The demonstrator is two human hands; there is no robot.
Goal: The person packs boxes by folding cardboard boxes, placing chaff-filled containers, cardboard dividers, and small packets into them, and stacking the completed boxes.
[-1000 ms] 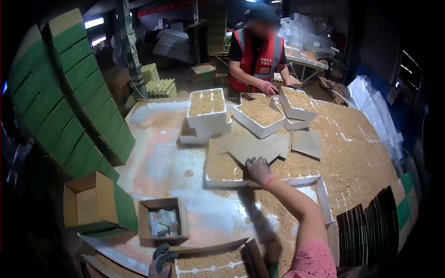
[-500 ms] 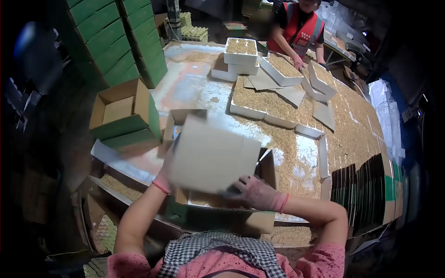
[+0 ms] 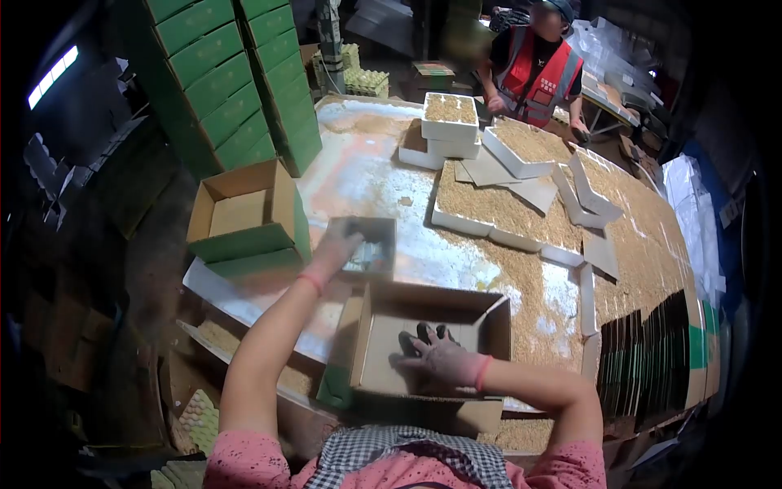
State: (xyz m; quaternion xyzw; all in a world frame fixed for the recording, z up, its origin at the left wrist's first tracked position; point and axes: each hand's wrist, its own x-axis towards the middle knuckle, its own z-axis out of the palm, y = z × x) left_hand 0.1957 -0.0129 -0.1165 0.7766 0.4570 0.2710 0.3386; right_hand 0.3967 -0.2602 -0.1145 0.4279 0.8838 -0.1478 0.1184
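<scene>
A green and brown open carton (image 3: 334,379) stands in front of me, with a flat cardboard sheet (image 3: 383,346) lying inside it. My right hand (image 3: 440,359), in a thin glove with dark fingertips, reaches into this carton, its fingers spread over the sheet. My left hand (image 3: 332,248), gloved too, is over the left side of a small cardboard box (image 3: 389,244). Its fingers look stretched out, though blurred. Pale bluish things (image 3: 371,257) lie in that small box, too indistinct to name.
Another open carton (image 3: 285,216) stands at left, below tall stacks of green cartons (image 3: 220,90). White trays (image 3: 450,130) of brown, husk-like grains and loose grains (image 3: 529,281) cover the table's right. Folded cartons (image 3: 643,359) stand at right. A person (image 3: 542,73) in a red vest stands across.
The cardboard sheet I held in both hands now lies inside the carton. My left hand has moved up to the small box. The person opposite has straightened up.
</scene>
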